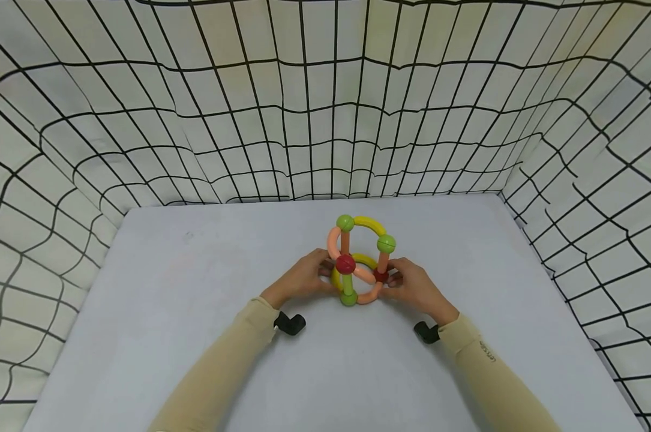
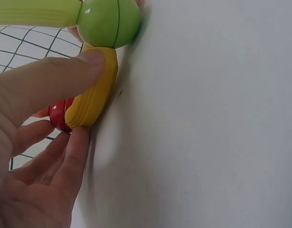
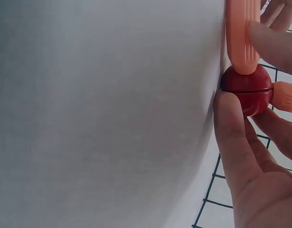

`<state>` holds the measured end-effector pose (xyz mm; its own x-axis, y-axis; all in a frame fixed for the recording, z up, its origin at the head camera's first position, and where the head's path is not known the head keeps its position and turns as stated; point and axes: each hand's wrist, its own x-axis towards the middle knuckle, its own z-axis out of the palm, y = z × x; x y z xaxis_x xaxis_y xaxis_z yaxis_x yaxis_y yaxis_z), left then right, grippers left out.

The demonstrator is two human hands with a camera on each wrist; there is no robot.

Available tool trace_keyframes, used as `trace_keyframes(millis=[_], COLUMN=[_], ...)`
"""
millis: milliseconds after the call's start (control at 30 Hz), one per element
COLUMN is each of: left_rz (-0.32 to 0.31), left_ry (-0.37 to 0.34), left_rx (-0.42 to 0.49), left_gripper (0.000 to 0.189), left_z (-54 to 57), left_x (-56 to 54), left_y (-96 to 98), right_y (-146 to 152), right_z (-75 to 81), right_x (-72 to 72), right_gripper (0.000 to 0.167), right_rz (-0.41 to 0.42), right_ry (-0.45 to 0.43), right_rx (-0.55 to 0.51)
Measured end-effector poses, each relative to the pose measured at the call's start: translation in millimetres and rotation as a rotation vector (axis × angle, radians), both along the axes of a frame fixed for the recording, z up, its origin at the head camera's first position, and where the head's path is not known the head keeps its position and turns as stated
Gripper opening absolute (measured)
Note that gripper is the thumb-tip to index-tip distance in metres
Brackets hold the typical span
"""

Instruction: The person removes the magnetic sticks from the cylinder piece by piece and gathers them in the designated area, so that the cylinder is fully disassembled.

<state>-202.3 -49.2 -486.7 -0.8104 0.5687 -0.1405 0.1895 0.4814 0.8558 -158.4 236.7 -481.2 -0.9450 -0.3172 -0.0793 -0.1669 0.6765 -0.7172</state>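
Observation:
A toy frame of magnetic rods and balls stands on the white table, a green ball (image 1: 345, 223) and a second green ball (image 1: 386, 243) at its top. My left hand (image 1: 306, 274) pinches a yellow curved rod (image 2: 95, 90) low on its left side; thumb and fingers lie on opposite sides of the rod. A lower green ball (image 2: 109, 23) sits just beyond that thumb. On the right side, my right hand (image 1: 416, 286) grips the frame around a red ball (image 3: 248, 90), its thumb on an orange curved rod (image 3: 242, 38). Another red ball (image 1: 345, 264) shows at the front.
The white table (image 1: 195, 252) spreads around the toy. Walls covered with black netting (image 1: 314, 114) rise behind the table and at both sides. A small black device (image 1: 290, 324) is on the left wrist and another black device (image 1: 426, 332) on the right.

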Motion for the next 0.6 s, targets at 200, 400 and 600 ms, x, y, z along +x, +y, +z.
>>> trace_keyframes(millis=[200,400,600], left_rz=[0.011,0.042,0.07], left_ry=[0.009,0.002,0.003], left_rx=[-0.009,0.016,0.035], left_gripper=[0.066,0.068,0.067], left_z=[-0.4,-0.5,0.8], left_x=[0.4,4.2,9.4], left_y=[-0.5,0.5,3.7], right_y=[-0.3,0.5,1.9], right_z=[3.2,3.8,7.2], right_x=[-3.7,-9.5,-14.0], right_gripper=[0.053,0.053,0.055], right_rz=[0.004,0.014,0.025], right_ry=[-0.001,-0.026,-0.065], right_rx=[0.023,0.039,0.028])
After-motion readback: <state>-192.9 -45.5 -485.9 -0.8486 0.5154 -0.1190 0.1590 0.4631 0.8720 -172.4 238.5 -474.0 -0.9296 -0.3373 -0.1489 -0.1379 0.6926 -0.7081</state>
